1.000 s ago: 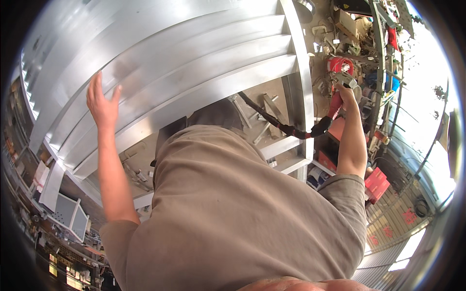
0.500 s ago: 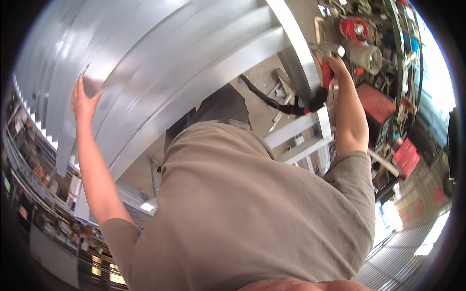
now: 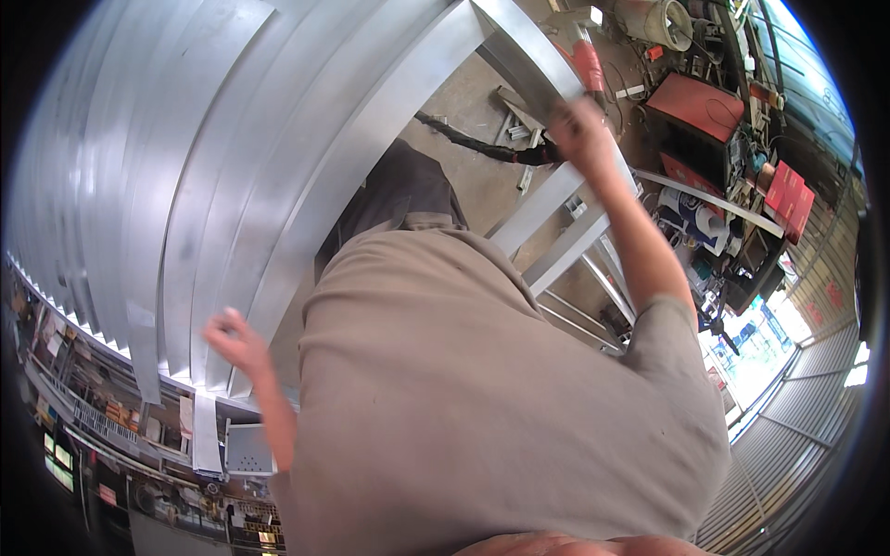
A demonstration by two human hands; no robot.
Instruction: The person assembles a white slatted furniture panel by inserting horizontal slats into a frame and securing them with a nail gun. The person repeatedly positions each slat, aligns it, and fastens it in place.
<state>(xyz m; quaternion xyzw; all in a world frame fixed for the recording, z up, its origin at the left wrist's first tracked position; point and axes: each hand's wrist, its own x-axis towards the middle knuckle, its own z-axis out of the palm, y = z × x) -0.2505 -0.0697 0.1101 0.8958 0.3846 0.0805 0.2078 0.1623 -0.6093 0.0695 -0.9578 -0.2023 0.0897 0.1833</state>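
My left hand (image 3: 238, 343) hangs above the near end of the silvery metal slats (image 3: 153, 199), blurred, its fingers bent; nothing shows in it. Over the right-hand metal frame bar (image 3: 535, 48) is my right hand (image 3: 584, 139), closed and smeared by motion. It is at the lower end of a red-handled welding torch (image 3: 587, 67), whose handle sticks out beyond my fingers with a light tip. A black cable (image 3: 482, 145) runs from beside that hand leftward across the frame opening. My grip on the torch is partly hidden.
Metal crossbars (image 3: 547, 208) bridge the frame at my right. Scrap pieces (image 3: 519, 116) lie on the floor inside the opening. Beyond the frame stand a whitish bucket (image 3: 663, 23), a red-topped machine (image 3: 695, 100) and a red box (image 3: 790, 199). Cluttered shelving (image 3: 102, 417) lines the left.
My left hand has lifted off the slats and drawn back toward me. My right hand has swung lower and left in view, with the torch handle now beyond it. The whole view has shifted.
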